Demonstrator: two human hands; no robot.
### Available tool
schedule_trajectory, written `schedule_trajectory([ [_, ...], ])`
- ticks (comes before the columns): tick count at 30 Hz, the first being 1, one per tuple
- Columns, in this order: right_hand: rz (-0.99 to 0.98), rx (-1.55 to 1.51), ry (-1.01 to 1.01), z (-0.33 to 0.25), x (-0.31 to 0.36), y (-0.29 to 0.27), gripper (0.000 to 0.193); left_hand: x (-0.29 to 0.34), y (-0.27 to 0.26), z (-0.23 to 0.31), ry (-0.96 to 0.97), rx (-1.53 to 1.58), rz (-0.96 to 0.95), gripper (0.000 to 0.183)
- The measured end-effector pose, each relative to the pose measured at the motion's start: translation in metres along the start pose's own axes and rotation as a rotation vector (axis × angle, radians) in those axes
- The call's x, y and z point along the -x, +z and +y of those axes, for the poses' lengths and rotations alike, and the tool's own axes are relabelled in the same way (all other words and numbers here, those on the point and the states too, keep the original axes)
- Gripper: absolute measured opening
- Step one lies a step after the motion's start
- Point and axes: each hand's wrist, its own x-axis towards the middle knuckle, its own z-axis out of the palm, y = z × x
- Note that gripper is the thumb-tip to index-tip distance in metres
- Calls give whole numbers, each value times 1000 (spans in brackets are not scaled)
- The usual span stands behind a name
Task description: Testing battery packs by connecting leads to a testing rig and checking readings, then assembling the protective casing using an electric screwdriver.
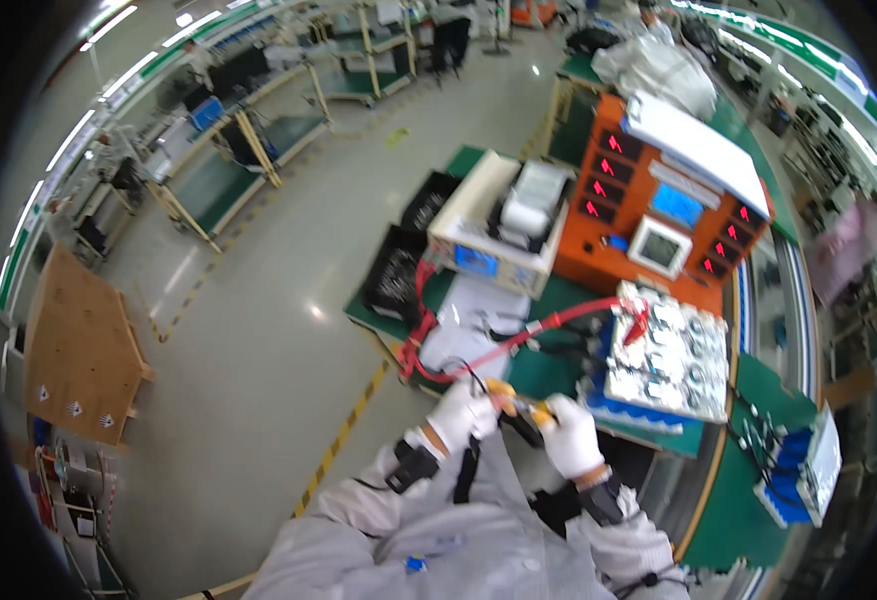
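My left hand (464, 415) and my right hand (571, 437), both in white gloves, meet over the near edge of the green bench (544, 372). The fingers of each are closed in a pinch. Yellow-orange shows at both sets of fingertips; blur hides whether that is finger covers or a held piece. A small dark part spans the gap between them. From the left hand a thin black lead (474, 374) curves up. Just beyond the hands runs a red cable (529, 333), reaching a silver-topped battery pack (669, 355) with blue sides, right of my right hand.
Behind stands an orange test unit (609, 262) with red digit displays, beside a beige instrument (504, 262) carrying a printer. Black bins (394, 272) line the bench's left edge. A second blue pack (804, 470) with loose wires sits far right. A cardboard box (79, 340) stands at left.
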Motion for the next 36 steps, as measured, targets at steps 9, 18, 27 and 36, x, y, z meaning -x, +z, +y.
schedule_trajectory([
  [9, 86, -23, 5, 4, 6, 5, 24, -8, -11, -11, -92, 167, -63, 19],
  [18, -27, -45, -8, 8, 10, 6, 14, -6, -15, -15, -81, 169, -102, 18],
  [27, -108, -14, -61, 12, 5, 2, 9, -14, -17, -9, -54, 193, -103, 14],
  [36, -167, 229, -294, -15, -2, -11, 32, -77, -56, -2, 559, -1369, 599, 21],
])
